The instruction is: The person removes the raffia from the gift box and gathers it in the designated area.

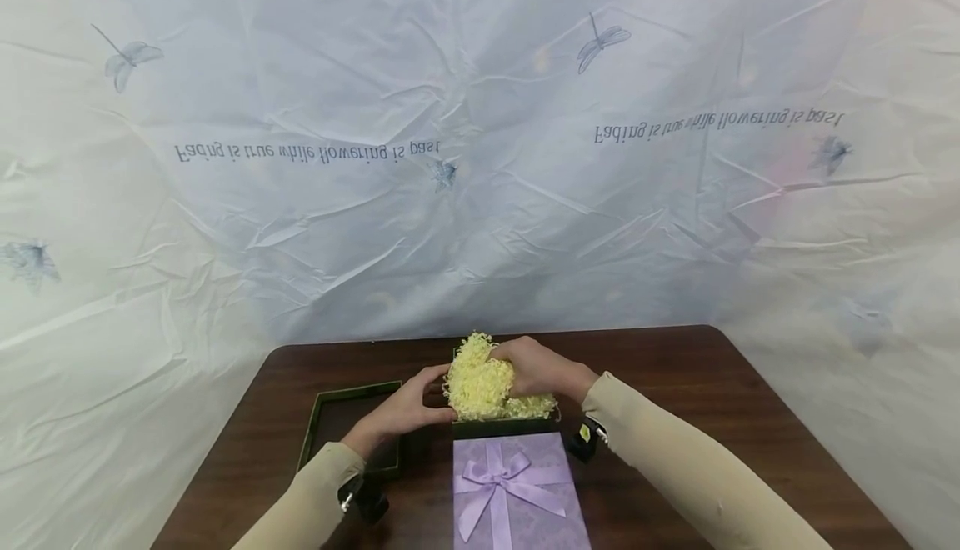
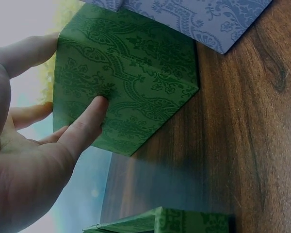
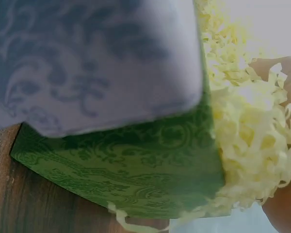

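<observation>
A green patterned box (image 2: 131, 92) stands at the middle of the table, filled above its rim with yellow shredded paper (image 1: 477, 383). My left hand (image 1: 405, 408) is at the box's left side. In the left wrist view, one fingertip touches the patterned wall and other fingers reach its rim, all fairly straight. My right hand (image 1: 536, 365) holds a bunch of the shredded paper at the top of the box. Its fingertips are buried in the strands, and in the right wrist view the paper (image 3: 252, 141) covers much of the hand.
In front of the green box is a purple patterned box (image 1: 517, 504) with a ribbon bow (image 1: 497, 481). A shallow green-edged lid or tray (image 1: 318, 421) lies to the left on the dark wooden table (image 1: 660, 383). A printed white curtain (image 1: 480, 225) hangs behind.
</observation>
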Demonstrator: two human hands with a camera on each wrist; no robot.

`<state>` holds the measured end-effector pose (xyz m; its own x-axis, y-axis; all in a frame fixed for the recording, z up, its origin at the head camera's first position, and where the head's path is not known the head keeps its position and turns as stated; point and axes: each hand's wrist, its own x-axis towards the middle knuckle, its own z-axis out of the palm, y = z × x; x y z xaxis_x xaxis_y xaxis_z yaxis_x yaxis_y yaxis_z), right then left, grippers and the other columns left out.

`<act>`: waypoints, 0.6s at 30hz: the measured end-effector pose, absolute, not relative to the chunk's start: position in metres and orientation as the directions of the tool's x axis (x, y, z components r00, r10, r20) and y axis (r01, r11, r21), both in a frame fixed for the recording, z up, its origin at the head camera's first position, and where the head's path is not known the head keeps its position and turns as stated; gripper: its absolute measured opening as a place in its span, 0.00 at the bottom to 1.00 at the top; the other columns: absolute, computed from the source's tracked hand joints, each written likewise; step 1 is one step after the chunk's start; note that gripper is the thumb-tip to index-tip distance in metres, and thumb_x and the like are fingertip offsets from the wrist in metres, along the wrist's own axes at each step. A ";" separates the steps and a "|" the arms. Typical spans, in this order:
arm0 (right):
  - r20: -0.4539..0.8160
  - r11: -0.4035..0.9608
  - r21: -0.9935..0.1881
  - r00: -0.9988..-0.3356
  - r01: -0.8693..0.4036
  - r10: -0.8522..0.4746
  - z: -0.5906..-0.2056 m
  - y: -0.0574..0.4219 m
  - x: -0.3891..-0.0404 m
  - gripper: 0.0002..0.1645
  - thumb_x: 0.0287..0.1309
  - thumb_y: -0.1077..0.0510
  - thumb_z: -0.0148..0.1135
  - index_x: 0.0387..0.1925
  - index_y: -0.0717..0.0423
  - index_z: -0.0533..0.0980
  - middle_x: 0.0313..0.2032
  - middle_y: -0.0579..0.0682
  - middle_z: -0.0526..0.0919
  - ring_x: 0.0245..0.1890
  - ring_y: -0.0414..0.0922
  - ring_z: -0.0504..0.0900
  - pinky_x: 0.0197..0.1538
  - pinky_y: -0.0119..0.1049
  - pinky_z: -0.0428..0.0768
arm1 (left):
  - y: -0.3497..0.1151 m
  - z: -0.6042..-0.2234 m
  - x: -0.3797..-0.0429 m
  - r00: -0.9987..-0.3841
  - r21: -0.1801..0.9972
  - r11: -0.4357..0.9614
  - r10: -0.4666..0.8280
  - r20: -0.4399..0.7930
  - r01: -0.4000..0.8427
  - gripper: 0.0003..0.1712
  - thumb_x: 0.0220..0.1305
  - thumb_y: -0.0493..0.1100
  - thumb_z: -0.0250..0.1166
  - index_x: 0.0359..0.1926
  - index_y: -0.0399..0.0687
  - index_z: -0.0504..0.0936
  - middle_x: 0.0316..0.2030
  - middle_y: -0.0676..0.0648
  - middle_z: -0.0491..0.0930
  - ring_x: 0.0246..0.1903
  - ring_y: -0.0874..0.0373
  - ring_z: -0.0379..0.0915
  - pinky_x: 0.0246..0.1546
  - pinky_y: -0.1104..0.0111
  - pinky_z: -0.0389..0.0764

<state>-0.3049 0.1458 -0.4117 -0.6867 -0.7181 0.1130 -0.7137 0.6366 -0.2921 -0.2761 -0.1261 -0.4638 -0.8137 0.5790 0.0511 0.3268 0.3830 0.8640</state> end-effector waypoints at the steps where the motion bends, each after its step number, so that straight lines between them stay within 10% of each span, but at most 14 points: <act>1: 0.116 0.639 -0.291 -0.689 -0.712 -0.715 -0.412 0.146 -0.305 0.31 0.34 0.68 0.72 0.48 0.47 0.81 0.49 0.44 0.84 0.45 0.41 0.82 0.42 0.32 0.81 | -0.126 -0.464 -0.276 -0.815 0.865 0.383 0.577 0.048 0.323 0.48 0.61 0.46 0.70 0.74 0.38 0.53 0.70 0.33 0.56 0.65 0.35 0.62 0.60 0.46 0.71; 18: 0.177 0.646 -0.345 -0.723 -0.681 -0.667 -0.406 0.150 -0.306 0.37 0.36 0.67 0.76 0.55 0.56 0.78 0.55 0.53 0.82 0.54 0.51 0.80 0.54 0.44 0.80 | -0.127 -0.464 -0.280 -0.824 0.860 0.396 0.565 0.048 0.321 0.49 0.59 0.50 0.71 0.73 0.37 0.55 0.69 0.34 0.60 0.64 0.38 0.64 0.60 0.46 0.72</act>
